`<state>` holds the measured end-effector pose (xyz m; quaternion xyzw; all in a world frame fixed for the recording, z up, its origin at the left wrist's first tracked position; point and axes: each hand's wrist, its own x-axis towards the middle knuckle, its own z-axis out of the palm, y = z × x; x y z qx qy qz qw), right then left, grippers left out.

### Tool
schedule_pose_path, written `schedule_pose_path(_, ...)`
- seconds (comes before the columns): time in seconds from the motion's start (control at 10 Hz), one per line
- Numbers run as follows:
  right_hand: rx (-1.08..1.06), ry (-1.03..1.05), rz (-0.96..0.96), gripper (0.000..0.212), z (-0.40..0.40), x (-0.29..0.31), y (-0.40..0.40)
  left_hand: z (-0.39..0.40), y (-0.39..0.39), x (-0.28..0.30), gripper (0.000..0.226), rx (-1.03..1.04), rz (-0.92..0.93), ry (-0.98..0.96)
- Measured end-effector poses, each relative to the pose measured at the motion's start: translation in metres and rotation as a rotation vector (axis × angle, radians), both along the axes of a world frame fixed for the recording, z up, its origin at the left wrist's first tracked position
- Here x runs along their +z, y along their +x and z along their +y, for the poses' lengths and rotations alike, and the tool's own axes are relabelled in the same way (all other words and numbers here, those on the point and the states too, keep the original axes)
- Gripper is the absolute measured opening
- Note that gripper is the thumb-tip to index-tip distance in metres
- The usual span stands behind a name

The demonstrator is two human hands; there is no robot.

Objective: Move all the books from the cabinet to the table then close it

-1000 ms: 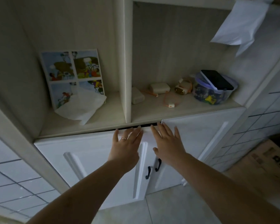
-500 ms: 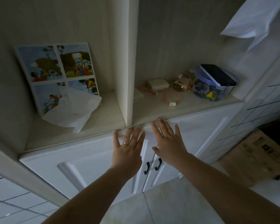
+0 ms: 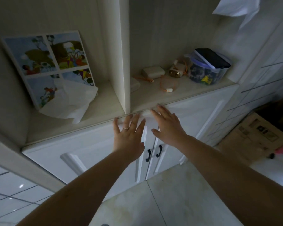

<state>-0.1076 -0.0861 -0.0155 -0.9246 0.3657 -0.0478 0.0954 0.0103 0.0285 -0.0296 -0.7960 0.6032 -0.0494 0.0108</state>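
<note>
Two white cabinet doors sit flush and closed below an open shelf. My left hand (image 3: pixel 129 136) lies flat with straight fingers on the top of the left door (image 3: pixel 82 150). My right hand (image 3: pixel 167 126) lies flat the same way on the top of the right door (image 3: pixel 198 115). Two black handles (image 3: pixel 153 152) show just below my wrists. A picture book (image 3: pixel 46 62) with a colourful four-panel cover leans against the back of the left shelf bay. Nothing of the cabinet's inside shows.
A white tissue (image 3: pixel 72 101) lies against the book. The right bay holds a small white case (image 3: pixel 153 72), an orange cord (image 3: pixel 167 88) and a lidded plastic tub (image 3: pixel 209 67). A cardboard box (image 3: pixel 258 137) lies on the tiled floor at right. White paper (image 3: pixel 235 7) hangs at top right.
The dark gap above the doors one second ago has gone; both doors now sit flush. My hands stay flat on them, and my view has shifted slightly.
</note>
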Motion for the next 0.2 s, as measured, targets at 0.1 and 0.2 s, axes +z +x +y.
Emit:
schedule_pose_path(0.1, -0.042, 0.051, -0.008, 0.071, 0.016, -0.007, -0.017, 0.002, 0.001, 0.004, 0.073, -0.009, 0.129, -0.131)
schedule_pose_path(0.2, -0.105, 0.129, -0.036, 0.067, 0.031, -0.019, -0.044, 0.004, 0.001, 0.004, 0.067, -0.038, 0.266, -0.267)
